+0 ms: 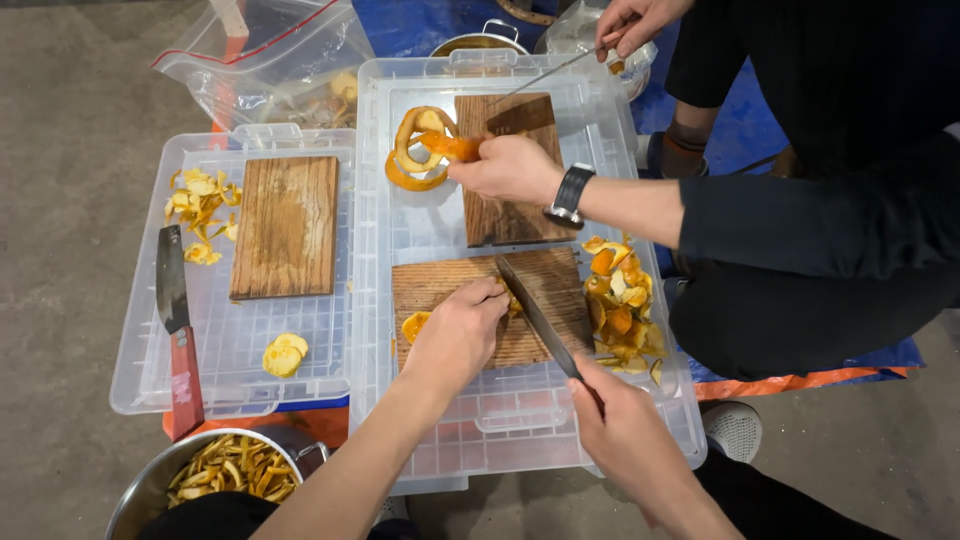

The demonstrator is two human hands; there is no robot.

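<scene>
My left hand (455,335) presses an orange peel piece (415,325) flat on the near wooden cutting board (440,285). My right hand (625,425), just off the board's right corner, grips the knife (535,315), blade angled across it.

grey concrete floor (70,100), blue tarp (420,25)

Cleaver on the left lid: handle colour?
Red handle, with a dark blade; it shows in the head view, lying at the left edge of the clear lid.
</scene>
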